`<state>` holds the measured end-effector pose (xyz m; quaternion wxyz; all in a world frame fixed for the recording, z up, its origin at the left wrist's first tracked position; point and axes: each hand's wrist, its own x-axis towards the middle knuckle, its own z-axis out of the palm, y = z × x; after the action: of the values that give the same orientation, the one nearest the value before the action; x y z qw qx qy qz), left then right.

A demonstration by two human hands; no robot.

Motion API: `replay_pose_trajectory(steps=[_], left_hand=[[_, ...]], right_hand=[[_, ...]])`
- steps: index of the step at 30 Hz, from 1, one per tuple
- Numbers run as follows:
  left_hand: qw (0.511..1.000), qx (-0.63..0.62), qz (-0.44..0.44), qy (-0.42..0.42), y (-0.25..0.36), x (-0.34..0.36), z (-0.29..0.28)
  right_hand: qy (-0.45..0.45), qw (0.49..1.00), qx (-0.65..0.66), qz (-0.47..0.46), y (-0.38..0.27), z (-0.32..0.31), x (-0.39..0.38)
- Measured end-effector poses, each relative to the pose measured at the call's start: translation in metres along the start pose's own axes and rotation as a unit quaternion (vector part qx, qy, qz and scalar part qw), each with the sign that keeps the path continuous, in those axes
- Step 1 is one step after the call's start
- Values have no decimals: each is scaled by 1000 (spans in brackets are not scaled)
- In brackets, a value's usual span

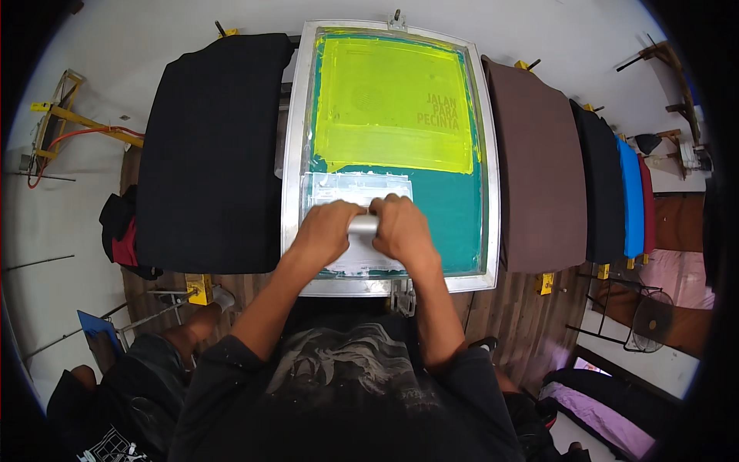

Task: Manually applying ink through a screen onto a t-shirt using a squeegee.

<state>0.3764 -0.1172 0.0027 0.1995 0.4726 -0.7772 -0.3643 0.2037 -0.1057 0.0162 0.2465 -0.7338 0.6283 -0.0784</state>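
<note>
Both my hands close around the silver metal handle of a squeegee [363, 225], low on a screen-printing frame. My left hand [327, 235] grips its left end and my right hand [404, 232] its right end, thumbs close together. The squeegee's blade is hidden behind my hands. Beneath it, a whitish ink patch [389, 187] covers the lower left of the mesh. The screen's metal frame [493, 231] surrounds green mesh [450, 223]. A bright yellow area [385, 92] with lettering at its right fills the upper part.
Left of the screen lies black fabric [212, 154] on a board. To the right are boards with brown [539, 169], black [600, 185], blue [631, 200] and red fabric. Yellow brackets [198, 289] jut out below. Another person [138, 377] is at lower left; a fan [653, 319] stands right.
</note>
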Motion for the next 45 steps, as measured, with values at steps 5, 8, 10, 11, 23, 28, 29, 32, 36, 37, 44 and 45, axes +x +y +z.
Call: replay_pose_trajectory(steps=[5,8,10,11,23,28,29,32,36,37,44,45], left_hand=[[999,24,-6,-40,13,-55,11],[997,22,-21,-68,21,-76,15],[996,-1,-17,-83,20,-77,15],[997,0,-13,-82,19,-71,13],[998,46,16,39,-2,-40,16],[998,61,9,5,18,-94,28],[998,54,9,-9,21,-99,26],[999,22,1,-27,26,-91,19],[999,34,16,28,18,-55,10],[999,32,15,31,15,-45,6],[996,67,34,43,-1,-39,24],[997,72,21,26,3,-47,25]], right_hand=[[-20,999,39,-3,-16,12,-53],[-51,998,47,0,-17,18,-74],[-69,996,51,-6,-16,13,-77],[-65,997,50,-6,-13,9,-74],[-15,999,-20,-32,-13,3,-24],[-32,999,-14,-17,-27,19,-87],[-35,999,-13,-13,-28,21,-92],[-67,998,-9,-19,-26,9,-86],[-42,998,-38,-17,-22,-4,-47],[-33,998,-47,-19,-20,-5,-36],[16,1000,0,-22,-12,8,-32],[9,1000,4,-22,-11,12,-40]])
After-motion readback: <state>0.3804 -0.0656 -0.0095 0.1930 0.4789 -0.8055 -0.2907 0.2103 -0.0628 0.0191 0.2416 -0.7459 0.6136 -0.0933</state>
